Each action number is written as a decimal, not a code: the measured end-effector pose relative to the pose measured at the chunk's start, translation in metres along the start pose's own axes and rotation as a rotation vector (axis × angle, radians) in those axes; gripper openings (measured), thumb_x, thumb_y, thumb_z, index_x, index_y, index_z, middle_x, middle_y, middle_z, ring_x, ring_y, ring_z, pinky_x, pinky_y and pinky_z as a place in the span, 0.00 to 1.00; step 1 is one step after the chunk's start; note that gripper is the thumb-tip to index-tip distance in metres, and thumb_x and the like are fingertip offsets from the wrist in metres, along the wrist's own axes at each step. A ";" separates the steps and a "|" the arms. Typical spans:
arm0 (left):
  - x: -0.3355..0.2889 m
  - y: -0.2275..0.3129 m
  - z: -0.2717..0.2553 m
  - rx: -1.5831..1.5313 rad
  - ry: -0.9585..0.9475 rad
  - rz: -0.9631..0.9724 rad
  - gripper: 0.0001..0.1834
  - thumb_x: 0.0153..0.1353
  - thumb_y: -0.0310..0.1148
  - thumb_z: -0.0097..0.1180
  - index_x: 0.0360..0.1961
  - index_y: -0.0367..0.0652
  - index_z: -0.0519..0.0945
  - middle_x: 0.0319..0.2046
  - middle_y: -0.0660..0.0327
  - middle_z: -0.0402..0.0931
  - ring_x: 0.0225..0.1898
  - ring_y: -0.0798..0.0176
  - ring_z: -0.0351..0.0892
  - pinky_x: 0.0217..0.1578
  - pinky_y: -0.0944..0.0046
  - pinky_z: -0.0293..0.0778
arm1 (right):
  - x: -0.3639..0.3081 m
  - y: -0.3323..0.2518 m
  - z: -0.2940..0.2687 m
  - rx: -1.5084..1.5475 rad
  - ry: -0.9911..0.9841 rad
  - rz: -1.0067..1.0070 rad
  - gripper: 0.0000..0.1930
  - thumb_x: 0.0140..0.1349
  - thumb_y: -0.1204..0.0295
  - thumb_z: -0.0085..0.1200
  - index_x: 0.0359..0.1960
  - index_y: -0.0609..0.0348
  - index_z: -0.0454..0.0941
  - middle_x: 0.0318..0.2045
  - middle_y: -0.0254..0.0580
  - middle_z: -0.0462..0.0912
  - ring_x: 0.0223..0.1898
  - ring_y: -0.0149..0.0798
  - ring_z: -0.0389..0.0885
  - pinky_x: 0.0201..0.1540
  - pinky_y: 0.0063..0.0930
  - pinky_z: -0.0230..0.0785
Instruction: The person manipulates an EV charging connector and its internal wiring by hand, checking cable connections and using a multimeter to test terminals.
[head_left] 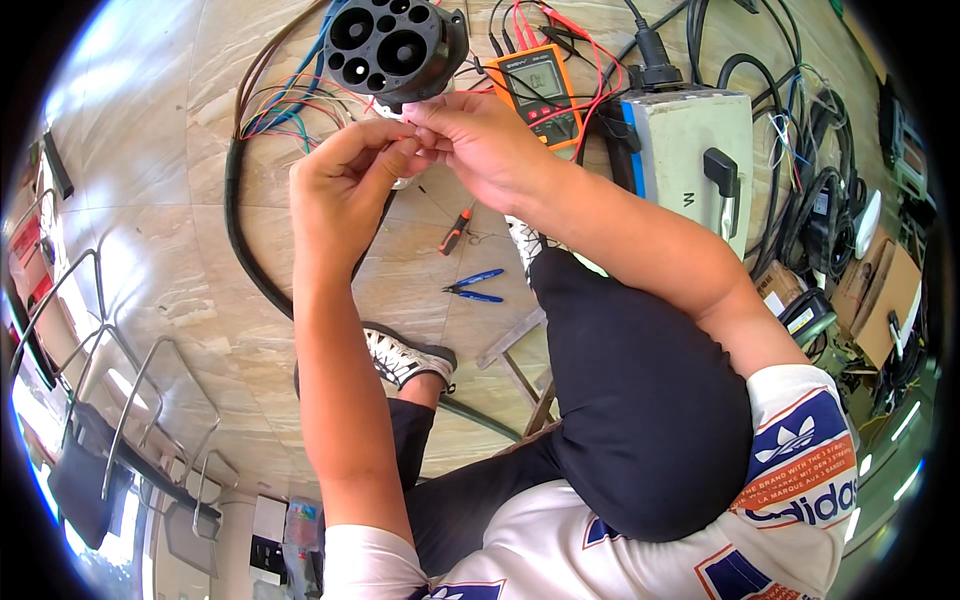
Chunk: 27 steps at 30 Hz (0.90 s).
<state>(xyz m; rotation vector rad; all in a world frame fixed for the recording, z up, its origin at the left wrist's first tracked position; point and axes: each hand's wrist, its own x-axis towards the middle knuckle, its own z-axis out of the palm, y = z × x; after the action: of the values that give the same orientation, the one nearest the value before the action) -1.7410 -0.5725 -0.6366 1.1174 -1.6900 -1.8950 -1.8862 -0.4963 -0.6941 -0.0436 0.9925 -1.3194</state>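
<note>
On the tiled floor (180,250) stands a pale metal box (688,150); to its left sits a black multi-hole connector (379,45), an orange multimeter (540,95) between. The left hand (343,185) and right hand (490,148) meet just below the connector — beyond blue pliers (480,277) and a screwdriver (455,232) — fingertips pinched on a small reddish piece (404,138), too tiny to identify.

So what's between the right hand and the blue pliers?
In the head view, a red-and-black screwdriver and a small thin piece lie between the right hand and the blue pliers.
</note>
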 end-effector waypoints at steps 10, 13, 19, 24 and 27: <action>-0.010 -0.002 0.034 0.046 0.390 -0.057 0.09 0.66 0.27 0.61 0.43 0.30 0.82 0.29 0.62 0.82 0.30 0.74 0.77 0.32 0.73 0.72 | -0.009 -0.001 0.019 0.069 0.116 0.022 0.07 0.68 0.67 0.57 0.32 0.54 0.82 0.28 0.28 0.81 0.31 0.23 0.74 0.36 0.23 0.63; -0.007 -0.008 0.046 -0.023 0.492 0.017 0.11 0.66 0.27 0.62 0.44 0.30 0.81 0.30 0.61 0.82 0.30 0.74 0.78 0.32 0.73 0.73 | -0.008 0.000 0.020 0.083 0.123 0.022 0.08 0.68 0.67 0.56 0.31 0.54 0.82 0.27 0.28 0.81 0.30 0.23 0.74 0.35 0.22 0.63; -0.006 -0.006 0.045 -0.096 0.500 -0.161 0.13 0.62 0.27 0.64 0.45 0.28 0.81 0.31 0.58 0.83 0.31 0.70 0.81 0.33 0.72 0.76 | -0.008 0.001 0.023 0.103 0.168 0.014 0.08 0.67 0.67 0.58 0.31 0.55 0.82 0.27 0.29 0.81 0.30 0.23 0.75 0.35 0.22 0.63; -0.007 -0.001 0.039 -0.018 0.458 -0.240 0.13 0.62 0.27 0.65 0.44 0.28 0.82 0.31 0.58 0.84 0.31 0.70 0.82 0.34 0.72 0.77 | -0.008 0.002 0.024 0.096 0.164 0.011 0.08 0.67 0.67 0.59 0.32 0.56 0.82 0.27 0.30 0.81 0.30 0.24 0.74 0.35 0.23 0.64; -0.007 -0.002 0.041 0.345 0.468 -0.049 0.11 0.62 0.27 0.64 0.43 0.31 0.83 0.31 0.58 0.85 0.31 0.71 0.83 0.32 0.71 0.78 | -0.006 0.004 0.020 0.086 0.167 0.021 0.07 0.66 0.68 0.59 0.33 0.56 0.83 0.27 0.30 0.79 0.30 0.24 0.73 0.35 0.22 0.64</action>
<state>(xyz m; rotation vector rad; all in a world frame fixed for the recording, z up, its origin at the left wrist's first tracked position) -1.7666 -0.5399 -0.6375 1.5947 -1.7502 -1.2504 -1.8702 -0.5001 -0.6799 0.1440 1.0724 -1.3615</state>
